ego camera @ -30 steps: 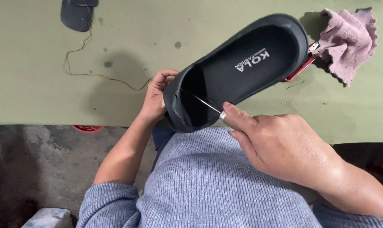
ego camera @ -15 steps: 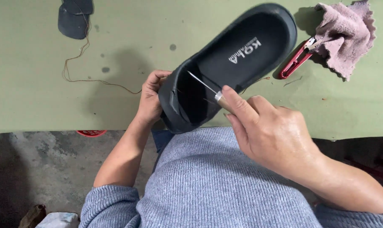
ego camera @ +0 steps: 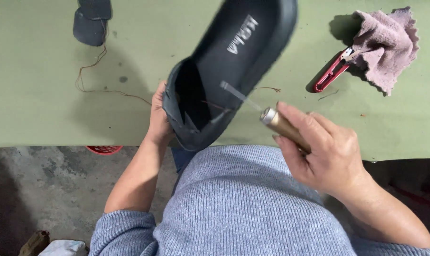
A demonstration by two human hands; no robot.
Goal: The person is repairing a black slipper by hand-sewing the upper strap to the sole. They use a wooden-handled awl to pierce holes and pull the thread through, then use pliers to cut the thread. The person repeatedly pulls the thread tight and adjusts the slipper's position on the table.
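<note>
My left hand [ego camera: 159, 116] grips the toe end of a black slip-on shoe [ego camera: 234, 66], holding it tilted up over the green table with its opening facing me. My right hand [ego camera: 321, 149] holds an awl [ego camera: 281, 125] by its brown handle. The thin metal needle points toward the shoe's opening and looks blurred. A fine reddish thread [ego camera: 212, 105] shows inside the shoe's dark opening.
On the green table [ego camera: 44, 85] lie red thread snips [ego camera: 331, 73] partly under a pink cloth [ego camera: 385, 45] at the right, a dark sole piece [ego camera: 92, 21] at the top left and a loose brown thread [ego camera: 101, 78]. A red basket [ego camera: 103, 149] sits on the floor below.
The shoe has been lifted and tilted more upright. My right hand has pulled the awl back out of the shoe's edge toward me.
</note>
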